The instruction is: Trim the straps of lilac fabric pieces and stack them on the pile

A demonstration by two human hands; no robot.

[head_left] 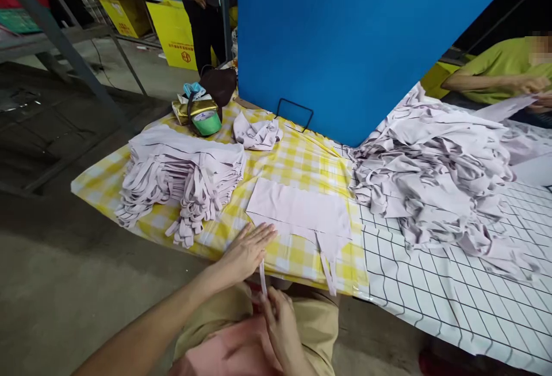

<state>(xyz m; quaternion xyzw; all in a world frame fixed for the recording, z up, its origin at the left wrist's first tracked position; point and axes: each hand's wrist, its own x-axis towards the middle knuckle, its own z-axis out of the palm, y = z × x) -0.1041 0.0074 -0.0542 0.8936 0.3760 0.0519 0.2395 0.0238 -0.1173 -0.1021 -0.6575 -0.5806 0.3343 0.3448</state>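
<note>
A flat pale lilac fabric piece [302,208] lies on the yellow checked tablecloth [302,157], its straps hanging over the front edge. My left hand [248,249] lies flat with fingers stretched out on the near left corner of that piece. Below the table edge, my right hand [280,318] pinches a thin lilac strap [262,275] that hangs down from the piece. A neat stack of folded lilac pieces [181,172] sits to the left.
A big loose heap of lilac fabric [435,175] covers the white grid cloth [452,295] on the right. A blue board [345,37] stands behind. A green tape roll [206,123], a dark bag and another person in a green shirt [504,65] are nearby.
</note>
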